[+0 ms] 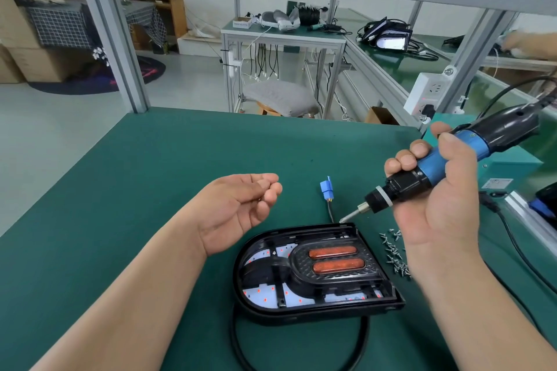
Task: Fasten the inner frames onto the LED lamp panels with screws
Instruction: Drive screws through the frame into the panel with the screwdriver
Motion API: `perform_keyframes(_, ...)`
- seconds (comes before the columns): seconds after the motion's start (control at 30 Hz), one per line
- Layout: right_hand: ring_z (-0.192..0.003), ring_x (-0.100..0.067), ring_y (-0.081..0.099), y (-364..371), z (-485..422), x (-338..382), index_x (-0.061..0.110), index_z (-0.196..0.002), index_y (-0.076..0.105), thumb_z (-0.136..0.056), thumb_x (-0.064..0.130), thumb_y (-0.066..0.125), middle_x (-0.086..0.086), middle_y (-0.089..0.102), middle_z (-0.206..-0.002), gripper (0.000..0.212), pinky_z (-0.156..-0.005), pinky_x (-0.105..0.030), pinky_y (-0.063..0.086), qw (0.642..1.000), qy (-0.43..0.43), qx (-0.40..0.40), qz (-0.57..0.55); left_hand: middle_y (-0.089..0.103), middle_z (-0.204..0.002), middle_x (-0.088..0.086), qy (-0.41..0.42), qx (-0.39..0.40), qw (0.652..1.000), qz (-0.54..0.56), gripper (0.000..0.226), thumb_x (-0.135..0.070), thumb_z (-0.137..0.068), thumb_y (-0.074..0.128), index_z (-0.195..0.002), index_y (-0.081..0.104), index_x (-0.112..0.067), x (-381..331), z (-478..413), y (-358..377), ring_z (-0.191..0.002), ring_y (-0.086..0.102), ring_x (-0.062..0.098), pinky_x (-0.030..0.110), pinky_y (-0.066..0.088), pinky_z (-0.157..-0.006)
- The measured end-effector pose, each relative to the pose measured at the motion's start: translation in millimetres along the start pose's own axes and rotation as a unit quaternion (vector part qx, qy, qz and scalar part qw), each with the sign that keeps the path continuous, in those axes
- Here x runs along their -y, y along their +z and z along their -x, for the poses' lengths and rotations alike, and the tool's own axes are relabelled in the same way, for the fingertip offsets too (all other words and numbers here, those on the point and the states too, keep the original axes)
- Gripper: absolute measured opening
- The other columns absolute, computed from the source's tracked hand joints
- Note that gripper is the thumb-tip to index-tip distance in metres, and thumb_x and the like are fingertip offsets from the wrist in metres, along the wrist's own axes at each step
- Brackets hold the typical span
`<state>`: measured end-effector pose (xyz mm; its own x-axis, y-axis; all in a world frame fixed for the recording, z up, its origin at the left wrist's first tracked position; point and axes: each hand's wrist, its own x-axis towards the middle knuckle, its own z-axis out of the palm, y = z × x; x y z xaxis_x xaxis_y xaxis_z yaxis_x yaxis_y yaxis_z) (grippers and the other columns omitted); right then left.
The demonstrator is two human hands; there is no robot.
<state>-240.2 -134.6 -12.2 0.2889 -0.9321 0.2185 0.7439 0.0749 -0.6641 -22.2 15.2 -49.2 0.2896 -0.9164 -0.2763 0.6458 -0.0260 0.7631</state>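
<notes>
A black LED lamp panel (265,310) lies on the green mat, with a black inner frame (331,277) holding two orange reflectors set over its white LED board. My right hand (437,208) grips a blue-and-black electric screwdriver (446,159). Its bit tip hovers at the panel's far right corner. My left hand (238,211) is held palm up just left of the panel, thumb meeting curled fingers on what looks like a small screw. A pile of loose screws (394,253) lies right of the panel. The panel's blue connector (327,190) rests beyond it.
The panel's black cable (238,349) loops at the near edge. A green box (512,159) and aluminium rail (530,220) stand to the right, a white socket strip (428,93) behind. The screwdriver cord (512,238) trails right. Another person's hand (530,42) shows far right.
</notes>
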Motion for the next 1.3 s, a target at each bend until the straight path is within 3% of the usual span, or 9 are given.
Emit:
perform_keyframes(0.17, -0.066, -0.016, 0.050, 0, 0, 0, 0.019, -0.117, 0.057, -0.103, 0.020, 0.056, 0.002, 0.052, -0.080, 0.014, -0.069, -0.030, 0.050, 1.000, 0.001, 0.004, 0.004, 0.061, -0.077, 0.000, -0.012, 0.010, 0.999, -0.045, 0.012, -0.017, -0.100, 0.062, -0.104, 0.062, -0.006, 0, 1, 1, -0.050, 0.043, 0.003, 0.013, 0.035, -0.039)
perform_keyframes(0.37, -0.067, -0.015, 0.050, 0, -1, 0, 0.019, -0.120, 0.054, -0.103, 0.021, 0.056, 0.002, 0.052, -0.081, 0.017, -0.069, -0.029, 0.050, 1.000, 0.004, 0.006, 0.000, 0.054, -0.073, -0.003, -0.003, 0.017, 0.996, -0.087, 0.028, -0.032, -0.092, 0.070, -0.102, 0.067, -0.007, 0, 1, 1, -0.049, 0.035, 0.003, 0.013, 0.030, -0.039)
perform_keyframes(0.57, -0.068, -0.015, 0.051, 2, 1, 1, 0.017, -0.122, 0.053, -0.103, 0.022, 0.057, 0.002, 0.053, -0.082, 0.019, -0.071, -0.030, 0.050, 1.000, 0.002, 0.004, -0.008, 0.071, -0.089, 0.008, -0.001, 0.012, 0.995, -0.101, 0.015, -0.006, -0.107, 0.054, -0.113, 0.066, 0.000, 2, 1, 2, -0.055, 0.047, 0.004, 0.013, 0.035, -0.043)
perform_keyframes(0.7, -0.070, -0.016, 0.053, 5, 3, 0, 0.017, -0.124, 0.051, -0.105, 0.026, 0.061, 0.001, 0.055, -0.085, 0.023, -0.076, -0.032, 0.052, 1.000, 0.004, -0.004, -0.019, 0.070, -0.089, 0.008, 0.009, 0.031, 0.992, -0.123, 0.008, -0.012, -0.105, 0.060, -0.105, 0.065, -0.006, 3, 2, 2, -0.055, 0.045, 0.005, 0.013, 0.033, -0.042)
perform_keyframes(0.8, -0.073, -0.018, 0.055, 6, 5, -1, 0.015, -0.122, 0.051, -0.105, 0.028, 0.061, -0.001, 0.056, -0.087, 0.024, -0.082, -0.035, 0.053, 0.999, 0.010, -0.004, -0.032, 0.063, -0.083, 0.006, 0.022, 0.036, 0.991, -0.128, 0.013, -0.019, -0.092, 0.071, -0.096, 0.071, -0.007, 4, 1, 2, -0.055, 0.043, 0.005, 0.014, 0.032, -0.042)
perform_keyframes(0.97, -0.087, -0.023, 0.059, 4, 8, -3, 0.013, -0.117, 0.054, -0.106, 0.027, 0.058, -0.004, 0.060, -0.092, 0.018, -0.097, -0.039, 0.050, 0.999, 0.033, 0.004, -0.038, 0.067, -0.085, 0.007, 0.023, 0.057, 0.987, -0.151, 0.012, -0.015, -0.085, 0.077, -0.094, 0.080, -0.007, 5, 1, 1, -0.056, 0.044, 0.007, 0.014, 0.032, -0.042)
perform_keyframes(1.17, -0.100, -0.019, 0.056, 8, 11, -6, 0.018, -0.118, 0.055, -0.102, 0.032, 0.064, 0.002, 0.064, -0.096, 0.023, -0.098, -0.031, 0.046, 0.999, 0.037, 0.003, -0.005, 0.075, -0.095, 0.012, 0.023, 0.068, 0.982, -0.175, 0.014, -0.002, -0.085, 0.077, -0.095, 0.082, -0.010, 6, 2, -1, -0.055, 0.041, 0.007, 0.014, 0.031, -0.043)
perform_keyframes(1.3, -0.103, -0.019, 0.054, 11, 15, -6, 0.016, -0.126, 0.048, -0.100, 0.024, 0.067, 0.003, 0.061, -0.100, 0.033, -0.095, -0.032, 0.048, 0.999, 0.034, 0.028, -0.006, 0.076, -0.099, 0.015, 0.023, 0.074, 0.978, -0.192, 0.015, 0.004, -0.093, 0.072, -0.100, 0.079, -0.007, 5, 3, 0, -0.055, 0.042, 0.007, 0.014, 0.031, -0.043)
